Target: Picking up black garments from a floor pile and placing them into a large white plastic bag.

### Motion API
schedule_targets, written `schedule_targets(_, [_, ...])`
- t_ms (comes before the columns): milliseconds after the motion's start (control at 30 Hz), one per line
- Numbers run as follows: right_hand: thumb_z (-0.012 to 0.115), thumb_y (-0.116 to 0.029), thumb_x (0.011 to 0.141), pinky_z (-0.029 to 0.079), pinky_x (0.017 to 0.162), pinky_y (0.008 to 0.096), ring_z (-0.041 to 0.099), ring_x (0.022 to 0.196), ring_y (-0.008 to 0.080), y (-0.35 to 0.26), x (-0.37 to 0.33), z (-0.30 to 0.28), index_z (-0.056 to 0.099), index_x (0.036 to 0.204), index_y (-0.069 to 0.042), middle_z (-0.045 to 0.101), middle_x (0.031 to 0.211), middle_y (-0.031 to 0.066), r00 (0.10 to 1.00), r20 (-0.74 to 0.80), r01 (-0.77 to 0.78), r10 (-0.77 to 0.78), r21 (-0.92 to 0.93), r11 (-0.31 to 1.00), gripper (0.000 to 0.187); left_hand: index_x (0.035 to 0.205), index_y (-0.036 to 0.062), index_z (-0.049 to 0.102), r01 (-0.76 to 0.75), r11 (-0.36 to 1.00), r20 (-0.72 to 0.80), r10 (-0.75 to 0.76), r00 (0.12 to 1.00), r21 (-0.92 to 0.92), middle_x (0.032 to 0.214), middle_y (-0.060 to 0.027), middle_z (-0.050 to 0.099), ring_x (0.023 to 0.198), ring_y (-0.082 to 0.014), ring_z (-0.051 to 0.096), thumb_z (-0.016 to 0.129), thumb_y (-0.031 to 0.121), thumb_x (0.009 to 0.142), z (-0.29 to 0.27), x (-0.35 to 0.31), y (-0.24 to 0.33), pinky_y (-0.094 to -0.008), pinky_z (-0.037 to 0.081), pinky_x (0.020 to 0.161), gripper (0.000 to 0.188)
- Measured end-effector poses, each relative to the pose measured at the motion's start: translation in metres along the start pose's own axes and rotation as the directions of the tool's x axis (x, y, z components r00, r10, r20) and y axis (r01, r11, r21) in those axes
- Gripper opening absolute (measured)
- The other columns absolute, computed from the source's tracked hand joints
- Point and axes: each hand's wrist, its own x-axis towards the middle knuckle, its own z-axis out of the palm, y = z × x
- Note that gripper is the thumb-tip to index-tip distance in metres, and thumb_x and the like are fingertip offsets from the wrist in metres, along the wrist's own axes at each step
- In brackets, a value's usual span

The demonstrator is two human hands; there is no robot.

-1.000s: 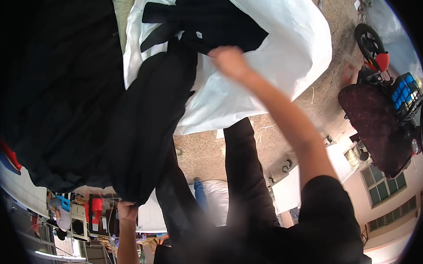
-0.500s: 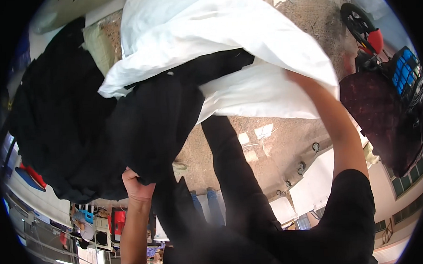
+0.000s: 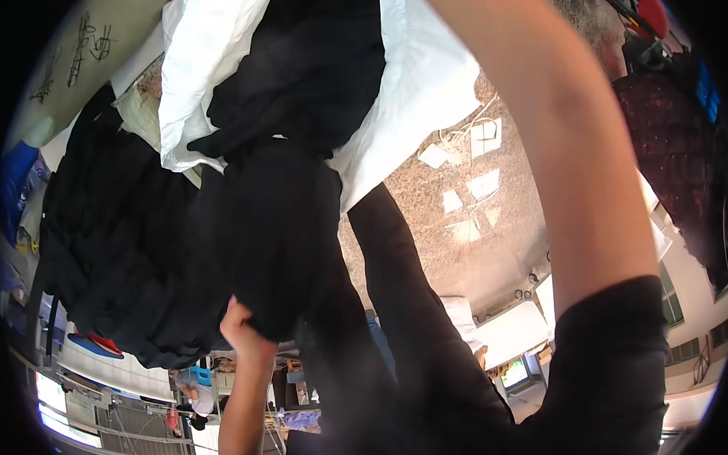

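Note:
My left hand [image 3: 247, 332] is closed on the lower edge of a bundle of black cloth [image 3: 280, 222]. That bundle runs up into the mouth of a large white sack [image 3: 424, 97], where more black cloth [image 3: 318, 61] lies between the sack's spread sides. To the left a big heap of black cloth [image 3: 132, 244] touches the bundle; I cannot tell whether they are one piece. My right forearm [image 3: 569, 132] stretches up past the sack's right side, and the hand is beyond the upper edge of the picture.
A dark reddish quilted cover [image 3: 670, 153] hangs at the right, below a partly seen red and black object [image 3: 653, 13]. A greyish sack [image 3: 93, 52] with markings stands at upper left. Sunlit patches lie on the speckled floor [image 3: 437, 241]. My black-trousered leg [image 3: 397, 258] stands below the white sack.
My right arm has reached farther up, out of the sack's opening, and its hand is out of view. The sack's upper side is drawn back, exposing more black cloth. My left hand keeps its grip.

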Motion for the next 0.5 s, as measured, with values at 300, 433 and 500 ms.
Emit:
schedule_targets(300, [0.052,-0.014,0.083,0.048,0.083,0.0443,0.057,0.101,0.0361,0.104,-0.211,-0.169,0.053,0.11,-0.006,0.057,0.107,0.0191,0.717,0.526,-0.086,0.458,-0.585,0.806,0.028,0.074,0.0016,0.056,0.18,0.984,0.304,-0.172,0.937,0.001,0.076,-0.0012,0.057,0.072,-0.016,0.051,0.038,0.001,0.064,0.076,0.02,0.004,-0.026,0.042,0.074,0.021])
schedule_targets(433, [0.057,-0.023,0.083,0.049,0.076,0.0448,0.06,0.087,0.039,0.096,-0.157,-0.132,0.055,0.11,-0.002,0.063,0.095,0.0214,0.959,0.237,0.202,-0.153,-0.198,0.959,0.034,0.071,0.0018,0.055,0.205,0.979,0.233,-0.198,0.952,-0.004,0.075,-0.0006,0.055,0.071,-0.0149,0.049,0.038,0.001,0.064,0.07,0.028,0.007,-0.0245,0.04,0.072,0.018])
schedule_targets(500, [0.058,-0.004,0.071,0.046,0.088,0.0444,0.051,0.104,0.0394,0.069,-0.125,-0.127,0.046,0.119,0.001,0.052,0.114,0.0223,0.94,0.317,0.224,-0.124,-0.299,0.928,0.049,0.071,0.0017,0.054,0.15,0.989,0.239,-0.149,0.96,0.016,0.074,-0.0004,0.054,0.071,-0.0142,0.048,0.038,0.001,0.065,0.054,0.032,0.004,-0.0234,0.039,0.073,0.017])
